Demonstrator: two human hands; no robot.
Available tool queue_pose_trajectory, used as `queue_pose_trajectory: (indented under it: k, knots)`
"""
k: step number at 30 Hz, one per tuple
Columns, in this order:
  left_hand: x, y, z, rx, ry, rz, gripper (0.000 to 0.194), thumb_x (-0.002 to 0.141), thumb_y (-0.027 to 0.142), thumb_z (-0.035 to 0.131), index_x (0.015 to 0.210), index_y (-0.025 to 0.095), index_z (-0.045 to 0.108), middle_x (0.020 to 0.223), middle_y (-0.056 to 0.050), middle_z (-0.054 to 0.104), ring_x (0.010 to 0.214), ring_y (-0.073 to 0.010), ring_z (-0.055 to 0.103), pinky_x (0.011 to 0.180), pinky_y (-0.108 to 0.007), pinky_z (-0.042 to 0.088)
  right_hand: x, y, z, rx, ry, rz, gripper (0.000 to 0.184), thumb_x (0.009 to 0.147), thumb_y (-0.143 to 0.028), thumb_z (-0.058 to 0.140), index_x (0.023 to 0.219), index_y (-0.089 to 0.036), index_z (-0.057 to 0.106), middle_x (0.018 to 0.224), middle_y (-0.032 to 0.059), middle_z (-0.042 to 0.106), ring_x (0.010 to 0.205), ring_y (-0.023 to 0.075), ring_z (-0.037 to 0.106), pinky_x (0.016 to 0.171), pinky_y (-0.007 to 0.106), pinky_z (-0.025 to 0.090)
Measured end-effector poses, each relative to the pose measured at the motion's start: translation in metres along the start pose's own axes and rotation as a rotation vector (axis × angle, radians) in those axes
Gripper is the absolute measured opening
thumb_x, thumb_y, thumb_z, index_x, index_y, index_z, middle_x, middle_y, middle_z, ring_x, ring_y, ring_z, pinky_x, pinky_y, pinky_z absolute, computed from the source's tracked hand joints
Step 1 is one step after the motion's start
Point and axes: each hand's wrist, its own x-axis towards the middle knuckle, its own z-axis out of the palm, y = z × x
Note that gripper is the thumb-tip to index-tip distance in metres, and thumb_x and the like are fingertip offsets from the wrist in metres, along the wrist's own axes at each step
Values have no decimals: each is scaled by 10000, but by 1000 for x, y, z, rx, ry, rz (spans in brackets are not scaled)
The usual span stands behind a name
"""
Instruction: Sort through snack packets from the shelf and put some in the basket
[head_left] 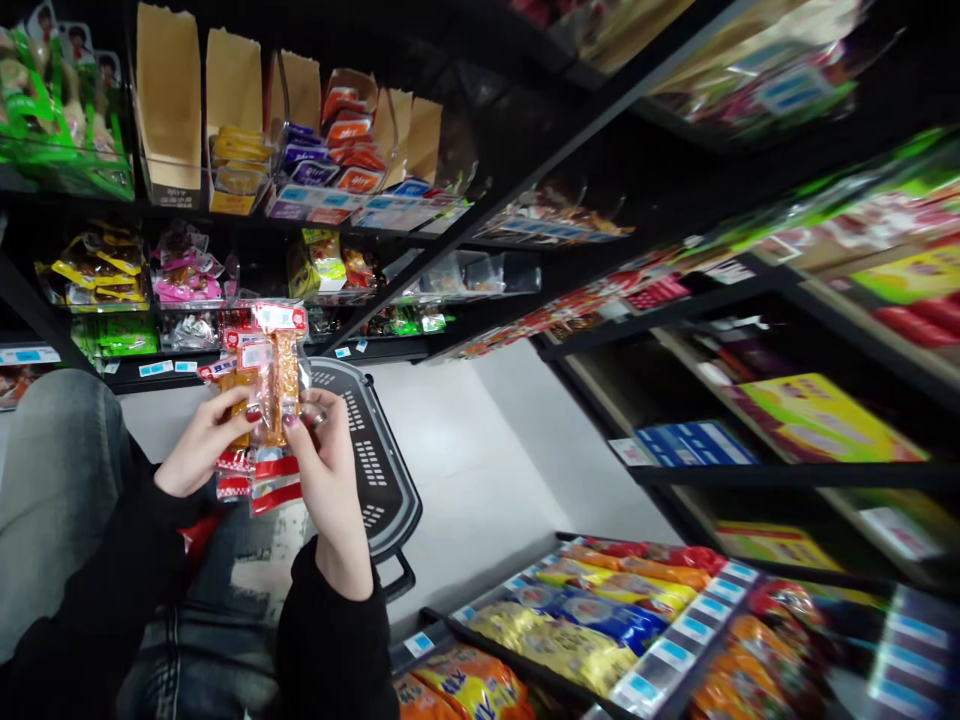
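Several clear snack packets [286,360] with red and white ends, their contents orange-brown sticks, are held up in front of the low shelves. My left hand [206,435] pinches the packets on their left side, thumb in front. On the right side, my right hand [328,455] grips the foremost packet, its thumb across the front and its fingers curled behind. A black shopping basket [390,475] stands on the floor just behind and to the right of my right hand. The packets and hands hide part of its rim.
Black shelves ahead carry cardboard display boxes [169,100], yellow snack bags [105,265] and pink snack bags [187,265]. A low rack [570,610] of bagged snacks stands at the lower right. Pale floor [480,450] lies between it and the shelves. Boxed goods line the right side, blurred.
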Motion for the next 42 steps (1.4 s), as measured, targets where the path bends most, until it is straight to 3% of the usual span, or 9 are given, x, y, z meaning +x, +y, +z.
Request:
queue_pose_trajectory:
  k: [9,16,20,22,25,30,35,40,42]
  knots:
    - [3,-4,0,5,129,7,261,676,369,689,839,165,701,780,-10,673,718,-153,577,724,-263,446,2,1,10,-17,109,1,117,847,-330,503,852,-220,465,787,-29,486,706,123,451,674,258,375]
    - [9,-5,-9,122,233,161,152,685,310,672,637,170,637,648,42,581,628,-105,494,598,-201,392,5,-8,0,59,180,-84,151,836,-323,527,747,-215,470,708,-36,463,653,113,436,610,237,360]
    - [8,2,-16,-19,283,114,232,611,364,735,705,166,660,669,20,628,621,-128,549,588,-223,438,7,-5,-15,346,90,71,182,786,-374,578,777,-241,452,600,-64,413,481,93,363,477,232,310]
    - [5,7,-17,-116,265,69,308,565,384,769,760,168,669,717,-2,667,655,-153,599,617,-251,478,7,2,-21,562,19,142,191,784,-387,575,783,-252,439,485,-106,293,370,74,215,401,220,240]
    - [-1,11,-17,-240,178,42,367,561,404,779,839,187,677,807,-39,708,770,-213,657,696,-318,524,8,16,-21,879,-3,90,224,760,-384,618,791,-258,436,421,-152,87,343,49,-30,337,201,97]
    - [-6,13,-15,-307,129,33,439,581,382,777,968,203,669,910,-71,726,895,-273,666,790,-399,539,10,13,-10,1130,-19,64,270,696,-270,691,837,-245,461,437,-160,149,369,40,-57,328,194,79]
    - [-5,13,-13,-316,97,47,471,618,369,759,1050,219,648,987,-80,718,912,-272,668,807,-403,540,11,5,-4,1084,14,148,228,713,-207,656,844,-233,471,468,-145,182,393,52,-49,342,207,127]
    - [-8,18,-11,-364,56,50,487,624,372,749,1083,255,637,1091,-71,689,949,-267,656,826,-396,533,10,23,-8,872,-113,122,327,730,-505,592,696,-254,384,367,-155,78,322,61,-21,337,209,108]
    - [-10,21,-10,-386,43,40,494,613,350,753,1085,262,634,1122,-68,676,955,-269,652,832,-402,531,12,26,-9,712,-82,109,337,754,-541,548,685,-256,381,366,-146,118,318,71,46,355,214,150]
